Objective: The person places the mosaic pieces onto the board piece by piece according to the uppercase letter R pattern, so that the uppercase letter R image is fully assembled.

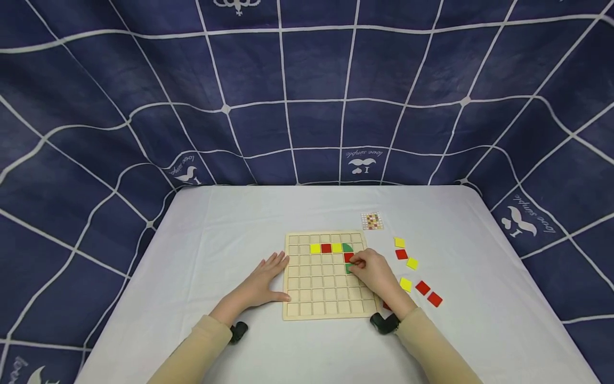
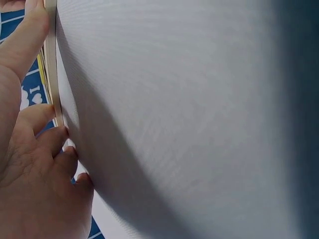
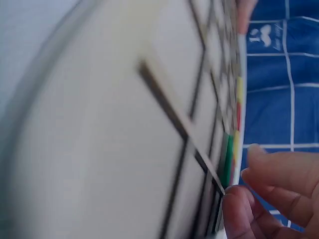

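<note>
A wooden grid board (image 1: pixel 307 319) lies on the white table. My left hand (image 1: pixel 259 284) is spread at its left edge, fingertips and thumb touching the rim; the left wrist view shows this hand (image 2: pixel 45 164) along the board's side. A row on the board has a yellow tile (image 1: pixel 315 248), a red tile (image 1: pixel 326 248), another yellow tile (image 1: pixel 337 248) and a rounded green piece (image 1: pixel 347 248). Below that piece are a red tile (image 1: pixel 348 257) and a green piece (image 1: pixel 349 269). My right hand (image 1: pixel 376 273) is over these, thumb and forefinger apart, nothing visibly pinched; contact is unclear.
Loose yellow tiles (image 1: pixel 405 284) and red tiles (image 1: pixel 435 299) lie right of the board, one red tile partly hidden beneath my right wrist. A small printed pattern card (image 1: pixel 372 221) lies behind the board's right corner. A blue checked curtain (image 1: pixel 316 122) surrounds the table.
</note>
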`<state>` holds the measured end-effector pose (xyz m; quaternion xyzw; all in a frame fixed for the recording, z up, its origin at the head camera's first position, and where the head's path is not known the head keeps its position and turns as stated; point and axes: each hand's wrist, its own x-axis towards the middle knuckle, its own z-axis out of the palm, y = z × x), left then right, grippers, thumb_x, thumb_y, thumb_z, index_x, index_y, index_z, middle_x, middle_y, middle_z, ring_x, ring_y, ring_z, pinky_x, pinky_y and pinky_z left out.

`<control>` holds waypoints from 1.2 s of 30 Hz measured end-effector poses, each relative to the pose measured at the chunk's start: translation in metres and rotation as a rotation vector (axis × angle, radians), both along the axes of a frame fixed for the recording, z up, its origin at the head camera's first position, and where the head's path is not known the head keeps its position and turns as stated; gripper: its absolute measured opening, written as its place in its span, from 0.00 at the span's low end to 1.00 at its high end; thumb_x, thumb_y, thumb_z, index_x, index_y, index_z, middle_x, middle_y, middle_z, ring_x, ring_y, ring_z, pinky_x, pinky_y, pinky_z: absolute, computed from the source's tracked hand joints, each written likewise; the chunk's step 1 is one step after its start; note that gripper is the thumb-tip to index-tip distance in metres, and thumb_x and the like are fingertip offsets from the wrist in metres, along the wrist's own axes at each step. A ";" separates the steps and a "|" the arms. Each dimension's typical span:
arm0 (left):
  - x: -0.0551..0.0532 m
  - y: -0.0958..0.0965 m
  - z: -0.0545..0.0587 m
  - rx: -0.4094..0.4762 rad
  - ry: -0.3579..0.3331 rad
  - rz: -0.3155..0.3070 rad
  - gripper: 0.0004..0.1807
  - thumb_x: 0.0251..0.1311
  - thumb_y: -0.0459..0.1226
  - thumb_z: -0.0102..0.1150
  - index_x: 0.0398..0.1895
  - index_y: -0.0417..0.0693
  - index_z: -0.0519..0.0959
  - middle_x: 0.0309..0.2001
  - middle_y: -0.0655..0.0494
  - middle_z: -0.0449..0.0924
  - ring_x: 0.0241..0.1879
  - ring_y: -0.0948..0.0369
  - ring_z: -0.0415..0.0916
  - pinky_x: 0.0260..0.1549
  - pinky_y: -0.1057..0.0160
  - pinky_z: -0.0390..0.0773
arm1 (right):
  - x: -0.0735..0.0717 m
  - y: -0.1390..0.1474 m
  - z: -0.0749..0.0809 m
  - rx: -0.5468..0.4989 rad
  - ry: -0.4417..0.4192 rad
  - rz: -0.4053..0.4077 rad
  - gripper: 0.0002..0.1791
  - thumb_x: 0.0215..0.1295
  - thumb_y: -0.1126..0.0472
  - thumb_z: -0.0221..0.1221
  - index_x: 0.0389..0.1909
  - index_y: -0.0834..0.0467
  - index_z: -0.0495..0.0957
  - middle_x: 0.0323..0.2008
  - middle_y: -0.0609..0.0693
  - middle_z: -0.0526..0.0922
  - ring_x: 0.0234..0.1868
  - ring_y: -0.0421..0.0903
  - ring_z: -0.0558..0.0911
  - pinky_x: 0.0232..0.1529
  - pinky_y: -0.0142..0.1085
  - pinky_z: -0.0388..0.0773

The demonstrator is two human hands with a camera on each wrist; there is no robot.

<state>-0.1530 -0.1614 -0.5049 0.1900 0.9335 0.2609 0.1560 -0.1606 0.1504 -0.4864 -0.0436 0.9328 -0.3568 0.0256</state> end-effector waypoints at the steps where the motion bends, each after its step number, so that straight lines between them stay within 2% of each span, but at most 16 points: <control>1: 0.000 0.000 0.000 0.000 0.000 -0.002 0.58 0.46 0.56 0.72 0.77 0.44 0.54 0.79 0.47 0.46 0.79 0.48 0.38 0.77 0.44 0.41 | 0.000 0.004 0.002 -0.010 -0.016 -0.005 0.07 0.59 0.62 0.68 0.38 0.59 0.85 0.34 0.48 0.80 0.34 0.40 0.77 0.35 0.30 0.76; 5: 0.000 0.001 0.000 -0.003 -0.001 -0.002 0.58 0.46 0.57 0.72 0.77 0.45 0.54 0.79 0.47 0.45 0.79 0.48 0.38 0.77 0.44 0.41 | 0.001 0.029 0.010 -0.068 -0.089 -0.033 0.10 0.64 0.58 0.64 0.43 0.58 0.84 0.38 0.50 0.82 0.35 0.42 0.80 0.35 0.32 0.78; 9: 0.000 0.000 0.000 -0.002 -0.001 -0.003 0.58 0.46 0.56 0.73 0.77 0.44 0.54 0.79 0.47 0.46 0.79 0.48 0.38 0.77 0.44 0.41 | 0.000 0.063 0.011 -0.071 -0.108 -0.073 0.13 0.67 0.56 0.61 0.48 0.58 0.83 0.41 0.51 0.84 0.38 0.44 0.80 0.37 0.33 0.76; 14: 0.000 0.000 0.000 -0.001 0.002 -0.010 0.58 0.47 0.56 0.73 0.77 0.44 0.54 0.79 0.47 0.45 0.79 0.48 0.38 0.76 0.43 0.42 | -0.001 0.099 0.009 -0.084 -0.126 -0.189 0.17 0.69 0.57 0.60 0.54 0.61 0.80 0.45 0.57 0.84 0.40 0.47 0.80 0.36 0.30 0.77; 18: 0.000 -0.001 0.000 0.003 0.002 -0.006 0.58 0.47 0.56 0.73 0.77 0.44 0.54 0.79 0.46 0.46 0.79 0.47 0.38 0.76 0.43 0.42 | 0.000 0.114 0.005 -0.102 -0.165 -0.280 0.21 0.69 0.55 0.59 0.57 0.63 0.76 0.49 0.62 0.81 0.43 0.51 0.80 0.36 0.25 0.76; 22: 0.000 0.000 0.000 0.010 -0.005 -0.005 0.58 0.46 0.56 0.73 0.77 0.44 0.54 0.79 0.47 0.45 0.79 0.48 0.38 0.76 0.43 0.41 | 0.004 0.119 0.001 -0.097 -0.185 -0.335 0.23 0.69 0.55 0.59 0.58 0.64 0.75 0.51 0.64 0.80 0.44 0.52 0.79 0.35 0.24 0.74; 25: 0.000 0.000 0.001 0.011 -0.009 -0.008 0.58 0.47 0.56 0.73 0.77 0.45 0.54 0.79 0.47 0.45 0.79 0.48 0.37 0.77 0.43 0.40 | 0.005 0.123 -0.001 -0.089 -0.194 -0.340 0.24 0.69 0.53 0.60 0.59 0.65 0.74 0.51 0.64 0.80 0.44 0.52 0.79 0.35 0.24 0.74; 32: -0.001 0.000 0.001 0.008 -0.008 -0.015 0.58 0.48 0.56 0.72 0.78 0.45 0.53 0.79 0.48 0.44 0.79 0.48 0.37 0.77 0.44 0.40 | 0.011 0.133 -0.008 -0.093 -0.224 -0.330 0.24 0.69 0.53 0.59 0.60 0.63 0.73 0.53 0.63 0.79 0.46 0.52 0.77 0.30 0.18 0.71; 36: -0.001 0.000 0.001 0.008 -0.008 -0.015 0.58 0.48 0.56 0.72 0.77 0.44 0.53 0.79 0.47 0.45 0.79 0.48 0.37 0.77 0.44 0.40 | 0.011 0.137 -0.011 -0.080 -0.234 -0.314 0.26 0.68 0.52 0.59 0.61 0.63 0.73 0.53 0.64 0.79 0.45 0.51 0.76 0.30 0.19 0.70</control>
